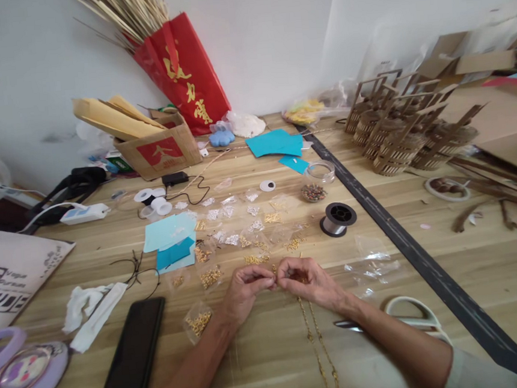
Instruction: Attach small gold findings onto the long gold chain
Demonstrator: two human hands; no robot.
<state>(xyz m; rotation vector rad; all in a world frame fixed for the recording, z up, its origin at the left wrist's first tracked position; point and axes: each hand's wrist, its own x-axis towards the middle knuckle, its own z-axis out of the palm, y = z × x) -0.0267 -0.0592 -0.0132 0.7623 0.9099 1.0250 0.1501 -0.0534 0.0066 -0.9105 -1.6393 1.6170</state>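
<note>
— What are the hands doing?

— Left hand (245, 286) and right hand (306, 279) meet fingertip to fingertip just above the bench (272, 350). Both are pinched closed on something tiny between them. Too small to identify; it sits at the top end of a gold chain (320, 348).

— Where does the chain lie?

— From under the right hand it trails down the bench toward the person, two thin strands side by side, between the forearms.

— Close by?

— Small clear bags of gold findings (211, 276) just beyond the fingers, more bags with silvery bits (232, 240) farther back. One bag of gold rings (198, 323) lies touching the left wrist. White-handled scissors (409, 319) lie just beside the right forearm, partly hidden by it. Empty clear bags (368, 266) right of the hands.

— Farther out?

— A spool of clear thread (337, 218), a round dish of mixed beads (313, 192), light blue and teal paper (172, 241). A dark phone (130, 359) lies left of the left arm, crumpled white tissue (92, 311) beside it. At the back, a cardboard box (157, 148) and a red bag (182, 74) holding dry stalks against the wall. Wooden laser-cut pieces (409, 132) stacked at far right.
</note>
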